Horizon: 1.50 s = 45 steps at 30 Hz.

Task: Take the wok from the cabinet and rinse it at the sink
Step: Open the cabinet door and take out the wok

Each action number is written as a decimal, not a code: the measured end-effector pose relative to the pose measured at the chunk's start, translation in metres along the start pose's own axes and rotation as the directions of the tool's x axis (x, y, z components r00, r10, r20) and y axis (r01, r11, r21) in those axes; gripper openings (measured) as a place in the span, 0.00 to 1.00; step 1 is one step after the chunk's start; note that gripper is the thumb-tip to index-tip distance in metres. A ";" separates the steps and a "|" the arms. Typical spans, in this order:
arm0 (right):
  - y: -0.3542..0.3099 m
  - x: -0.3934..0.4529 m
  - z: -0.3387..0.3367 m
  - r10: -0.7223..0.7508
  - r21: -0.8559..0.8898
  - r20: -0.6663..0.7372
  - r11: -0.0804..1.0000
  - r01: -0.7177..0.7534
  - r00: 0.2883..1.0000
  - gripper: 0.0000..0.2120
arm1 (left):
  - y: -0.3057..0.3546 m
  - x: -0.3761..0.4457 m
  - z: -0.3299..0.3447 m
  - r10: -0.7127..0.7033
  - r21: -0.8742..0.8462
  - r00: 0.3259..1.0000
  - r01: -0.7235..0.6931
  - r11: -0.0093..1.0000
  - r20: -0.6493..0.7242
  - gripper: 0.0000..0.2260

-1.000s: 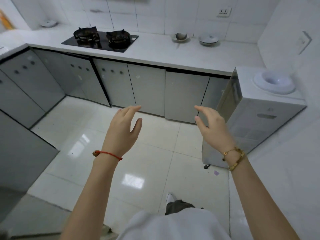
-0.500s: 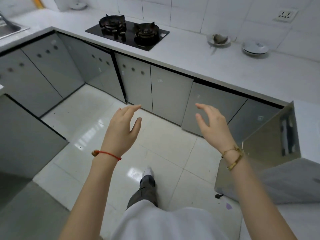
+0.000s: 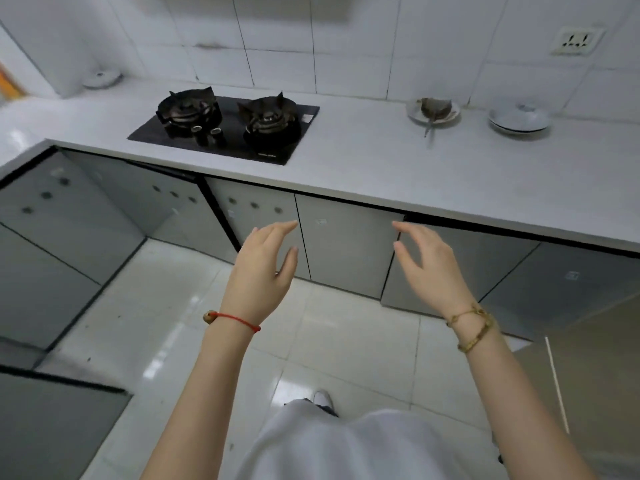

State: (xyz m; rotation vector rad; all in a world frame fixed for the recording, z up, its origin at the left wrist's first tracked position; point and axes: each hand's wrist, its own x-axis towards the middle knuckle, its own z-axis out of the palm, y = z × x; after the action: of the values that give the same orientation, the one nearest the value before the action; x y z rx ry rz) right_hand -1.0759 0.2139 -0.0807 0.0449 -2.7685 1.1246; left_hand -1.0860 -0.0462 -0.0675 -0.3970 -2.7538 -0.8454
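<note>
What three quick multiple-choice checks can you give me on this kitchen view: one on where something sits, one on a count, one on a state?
1. Where is the stove on the counter?
A. left of the plate with a spoon
B. right of the wall socket
C. on the floor

2. How many burners does the stove have?
A. one
B. two
C. four

3. What are the hands doing?
A. both empty and open
B. left holds a wok
C. right grips a door handle

Answers: 1 A, the plate lies further right on the counter. 2 B, two black burner rings show side by side. 3 A, the left hand and right hand hover in front of the closed cabinet doors, holding nothing.
</note>
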 end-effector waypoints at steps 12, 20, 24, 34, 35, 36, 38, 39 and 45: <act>0.022 0.104 0.023 0.180 -0.008 -0.090 0.983 -0.182 0.980 0.17 | -0.045 0.155 0.047 0.138 -0.076 0.977 -0.127 0.989 0.160 0.16; 0.060 0.159 0.027 0.271 -0.004 -0.161 0.961 -0.275 0.949 0.16 | -0.047 0.244 0.094 0.236 -0.135 0.947 -0.211 0.968 0.219 0.16; 0.074 0.179 0.024 0.303 -0.013 -0.197 0.950 -0.311 0.932 0.15 | -0.045 0.278 0.112 0.275 -0.143 0.933 -0.247 0.958 0.230 0.16; 0.124 0.193 0.052 0.326 -0.019 -0.327 0.936 -0.351 0.887 0.14 | -0.061 0.309 0.173 0.366 -0.214 0.885 -0.313 0.925 0.288 0.16; 0.131 0.193 0.059 0.326 -0.023 -0.342 0.935 -0.355 0.881 0.14 | -0.066 0.309 0.183 0.374 -0.218 0.880 -0.319 0.922 0.294 0.16; 0.138 0.192 0.067 0.327 -0.030 -0.358 0.932 -0.361 0.875 0.14 | -0.072 0.307 0.194 0.382 -0.225 0.874 -0.325 0.919 0.301 0.16; 0.156 0.191 0.085 0.333 -0.043 -0.384 0.925 -0.377 0.861 0.14 | -0.085 0.302 0.218 0.402 -0.241 0.861 -0.337 0.910 0.311 0.16; 0.166 0.191 0.095 0.339 -0.049 -0.389 0.921 -0.387 0.856 0.14 | -0.092 0.298 0.232 0.412 -0.248 0.855 -0.345 0.905 0.315 0.16; 0.240 0.188 0.165 0.320 -0.085 -0.423 0.917 -0.389 0.848 0.14 | -0.147 0.266 0.329 0.437 -0.252 0.839 -0.368 0.895 0.325 0.16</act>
State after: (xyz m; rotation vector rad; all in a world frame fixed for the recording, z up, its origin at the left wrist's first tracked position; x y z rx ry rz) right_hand -1.3030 0.2771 -0.3347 -0.6729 -2.5328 0.8381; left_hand -1.4284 0.0761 -0.3285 -1.2496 -2.7522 -0.9850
